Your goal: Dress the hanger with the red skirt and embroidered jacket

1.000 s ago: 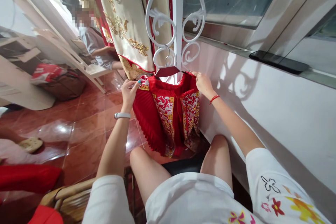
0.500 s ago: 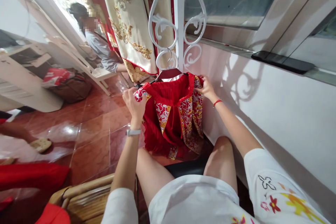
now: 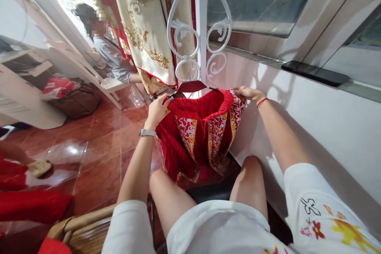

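In the middle of the frame, a red skirt [image 3: 203, 143] hangs on a hanger [image 3: 193, 86], left hand [image 3: 157, 112] and right hand [image 3: 250, 93] with fingers clamped on its top corners, seemingly spreading the waist, which likely calls for an even outward pull next.

No word, brand, number or sign can be read. On the red and white package [image 3: 59, 87] at the far left, on top of the brown bag [image 3: 79, 105], pale markings are seen, but they are too blurred to be made out as letters. On the white sleeve [image 3: 299, 190] at the near right, flower shapes are printed in red, yellow and black outline; the small pink mark beside the red flower cannot be made out. On the red garment [image 3: 202, 139] in the middle, white and gold patterns are shown, with no legible characters.
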Tool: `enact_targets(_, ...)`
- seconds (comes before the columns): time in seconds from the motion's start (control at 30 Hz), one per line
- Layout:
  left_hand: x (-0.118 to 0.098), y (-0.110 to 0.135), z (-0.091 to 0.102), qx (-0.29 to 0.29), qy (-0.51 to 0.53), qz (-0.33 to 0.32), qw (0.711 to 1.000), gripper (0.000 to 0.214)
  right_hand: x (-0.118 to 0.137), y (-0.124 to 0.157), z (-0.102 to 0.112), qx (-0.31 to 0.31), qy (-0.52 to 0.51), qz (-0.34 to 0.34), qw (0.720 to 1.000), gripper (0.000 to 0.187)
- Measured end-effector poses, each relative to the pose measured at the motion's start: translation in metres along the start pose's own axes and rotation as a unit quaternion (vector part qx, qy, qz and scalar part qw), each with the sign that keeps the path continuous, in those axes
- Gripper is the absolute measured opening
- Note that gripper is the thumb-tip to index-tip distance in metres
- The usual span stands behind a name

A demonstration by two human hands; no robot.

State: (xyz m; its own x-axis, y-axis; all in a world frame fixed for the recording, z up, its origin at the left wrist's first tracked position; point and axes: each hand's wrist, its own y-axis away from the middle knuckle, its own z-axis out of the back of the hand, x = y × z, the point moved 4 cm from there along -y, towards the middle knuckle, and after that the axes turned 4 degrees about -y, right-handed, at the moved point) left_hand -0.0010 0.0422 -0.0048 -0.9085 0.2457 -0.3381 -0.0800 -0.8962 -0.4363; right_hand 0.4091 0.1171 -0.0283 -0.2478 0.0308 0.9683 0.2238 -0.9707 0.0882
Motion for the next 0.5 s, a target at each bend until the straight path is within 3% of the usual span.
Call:
enact_targets(0.07, 0.002, -0.002, -0.003, -0.012, 0.001, 0.003, 1.000, 0.030, 0.001, -0.006, 0.000, -0.003, 0.011, -0.018, 1.000, 0.015)
enact_targets(0.23, 0.006, -0.002, -0.010, -0.022, -0.015, -0.004, 1.000, 0.033, 0.002, -0.006, -0.012, -0.115, 0.081, 0.191, 0.972, 0.038)
enact_targets(0.37, 0.006, 0.000, -0.010, -0.028, -0.041, -0.002, 0.999, 0.034, -0.015, 0.006, -0.039, -0.120, 0.142, 0.254, 0.949, 0.063)
enact_targets(0.5, 0.002, 0.001, -0.008, -0.018, -0.075, -0.009, 0.997, 0.035, -0.013, 0.019, -0.043, -0.182, 0.219, 0.265, 0.921, 0.050)
